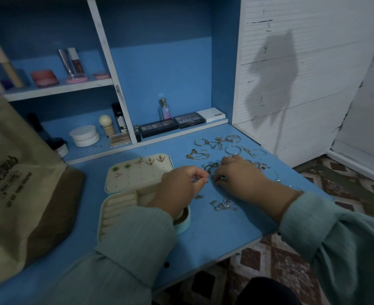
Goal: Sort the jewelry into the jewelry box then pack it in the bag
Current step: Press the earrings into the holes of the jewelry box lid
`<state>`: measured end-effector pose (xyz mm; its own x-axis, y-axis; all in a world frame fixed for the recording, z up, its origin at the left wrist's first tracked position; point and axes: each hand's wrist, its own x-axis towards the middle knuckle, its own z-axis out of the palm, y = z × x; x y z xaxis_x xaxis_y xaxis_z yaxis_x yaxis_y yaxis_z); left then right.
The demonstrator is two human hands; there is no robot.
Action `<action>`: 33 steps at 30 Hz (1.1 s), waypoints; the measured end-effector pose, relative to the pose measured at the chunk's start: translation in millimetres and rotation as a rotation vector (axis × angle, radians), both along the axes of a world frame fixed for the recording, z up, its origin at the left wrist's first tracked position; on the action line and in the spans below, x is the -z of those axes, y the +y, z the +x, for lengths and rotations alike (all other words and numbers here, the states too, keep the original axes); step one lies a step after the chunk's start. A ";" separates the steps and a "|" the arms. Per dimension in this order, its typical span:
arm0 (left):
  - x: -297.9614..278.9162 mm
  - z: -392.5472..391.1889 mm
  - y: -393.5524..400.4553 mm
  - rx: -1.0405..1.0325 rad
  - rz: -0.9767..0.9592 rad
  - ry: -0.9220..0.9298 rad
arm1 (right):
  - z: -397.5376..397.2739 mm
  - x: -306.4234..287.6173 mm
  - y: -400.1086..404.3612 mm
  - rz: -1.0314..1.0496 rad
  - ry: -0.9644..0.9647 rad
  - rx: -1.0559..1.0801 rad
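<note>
The open cream jewelry box [124, 201] lies on the blue table, its lid panel [137, 172] holding several earrings. My left hand [179, 190] hovers over the box's right side, fingers curled and pinching a small piece that is too small to make out. My right hand [243, 179] is beside it on the table, fingertips pinching a small earring among the loose jewelry. Bracelets and chains [225, 146] lie spread behind my hands. A silver chain pile [223, 204] sits in front of them. The beige canvas bag [16, 183] stands at the left.
Eyeshadow palettes [158, 128], a perfume bottle [164, 110] and white jars [85, 135] line the back shelf. Cosmetics stand on the upper shelf [58, 88]. The table's edge [269, 233] drops to a patterned floor at the right. A white wall rises behind.
</note>
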<state>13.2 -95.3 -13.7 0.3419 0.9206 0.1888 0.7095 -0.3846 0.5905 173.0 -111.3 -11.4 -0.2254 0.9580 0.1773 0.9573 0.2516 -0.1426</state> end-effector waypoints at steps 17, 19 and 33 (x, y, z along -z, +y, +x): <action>-13.6 -17.9 4.1 -0.061 -0.248 -0.422 | -11.7 -24.0 11.3 -0.199 0.468 0.003; -16.9 -27.0 6.3 -0.057 -0.269 -0.420 | -17.4 -33.1 12.3 -0.276 0.549 -0.004; -22.2 -99.2 18.2 -0.264 -0.213 -0.245 | -90.7 -39.0 62.7 -0.434 0.665 -0.025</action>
